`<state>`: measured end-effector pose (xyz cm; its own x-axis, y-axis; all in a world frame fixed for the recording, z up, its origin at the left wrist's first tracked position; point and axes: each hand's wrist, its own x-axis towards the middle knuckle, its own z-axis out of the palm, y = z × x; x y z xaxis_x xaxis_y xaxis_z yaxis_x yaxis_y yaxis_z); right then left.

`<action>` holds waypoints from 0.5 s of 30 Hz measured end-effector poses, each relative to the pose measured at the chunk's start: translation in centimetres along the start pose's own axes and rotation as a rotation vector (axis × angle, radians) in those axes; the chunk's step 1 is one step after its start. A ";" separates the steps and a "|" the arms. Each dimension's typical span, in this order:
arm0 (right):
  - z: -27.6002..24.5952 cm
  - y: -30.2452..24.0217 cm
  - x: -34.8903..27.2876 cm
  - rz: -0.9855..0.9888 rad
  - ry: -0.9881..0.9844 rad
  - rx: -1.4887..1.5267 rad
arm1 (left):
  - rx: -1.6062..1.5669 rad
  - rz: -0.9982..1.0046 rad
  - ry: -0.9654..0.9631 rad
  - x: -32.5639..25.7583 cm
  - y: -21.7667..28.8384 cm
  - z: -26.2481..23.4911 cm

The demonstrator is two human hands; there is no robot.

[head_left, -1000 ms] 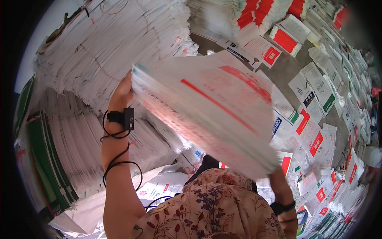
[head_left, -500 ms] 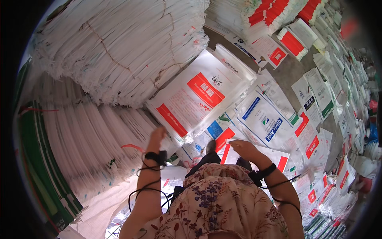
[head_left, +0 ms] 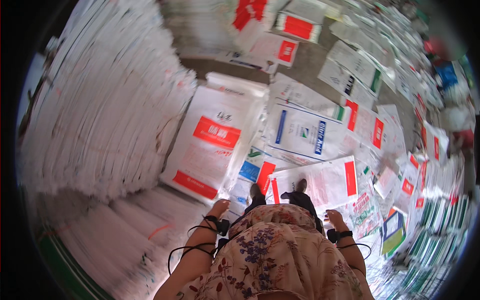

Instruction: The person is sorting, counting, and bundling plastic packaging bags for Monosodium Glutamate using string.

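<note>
Two empty hands above flattened white sacks

Left hand: fingers released, loosely bent, grasping nothing; positioned just beside the lower edge of a neat pile of flat white plastic sacks with red printed bands. Whether it touches the pile cannot be told.

Right hand: slightly blurred; fingers released, partly curled, grasping nothing; seen near the lower edge of a single flat white sack with red end bands.

Wrists: one black strap with a small dark box on the left, one black strap on the right, each with black cable.

Pile, location: left of centre, lying flat, upper end pointing away from the person, against a tall leaning stack of white sack edges.

Lower left: second stack of white sacks, with one loose red strip on it.

Right of the pile: white sack with blue border and blue panels, overlapping other sheets.

Upper area: white bundle with red folded faces, on grey floor.

Person: cream floral garment; dark shoes.
</note>
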<state>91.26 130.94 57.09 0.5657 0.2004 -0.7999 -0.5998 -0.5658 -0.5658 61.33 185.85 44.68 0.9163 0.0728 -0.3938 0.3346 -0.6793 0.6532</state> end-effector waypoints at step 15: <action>-6.9 16.1 0.4 -0.330 0.337 -0.546 | -0.527 -0.414 -0.214 20.2 23.1 -7.7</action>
<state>85.76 116.37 49.05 0.8655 0.2219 -0.4490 -0.0487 -0.8549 -0.5164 89.28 177.24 56.73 0.6451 0.0674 -0.7611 0.7584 -0.1782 0.6270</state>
